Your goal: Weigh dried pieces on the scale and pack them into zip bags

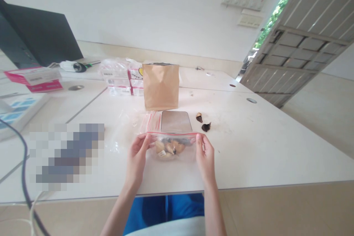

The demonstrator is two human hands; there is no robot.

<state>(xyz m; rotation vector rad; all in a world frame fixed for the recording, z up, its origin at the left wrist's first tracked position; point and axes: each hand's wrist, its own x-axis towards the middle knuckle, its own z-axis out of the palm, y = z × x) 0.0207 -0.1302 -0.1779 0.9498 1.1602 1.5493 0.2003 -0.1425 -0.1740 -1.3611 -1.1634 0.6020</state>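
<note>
A clear zip bag (188, 153) with a red seal line along its top is stretched between my two hands. My left hand (138, 151) pinches its top left corner, and my right hand (205, 151) pinches the top right one. Inside the bag lie several tan and brown dried pieces (170, 148), their exact kind unclear, and a small white label or packet. Just beyond the bag sits a flat square scale (176, 121) with a metal top. Two dark brown dried pieces (206, 127) lie on the table to the right of the scale.
A brown paper bag (160, 86) stands behind the scale. Left of the scale are more clear zip bags (132, 127). Pink and white boxes (120, 81) are stacked farther back. A monitor (47, 35), a scanner (72, 66) and cables (23, 162) occupy the left side.
</note>
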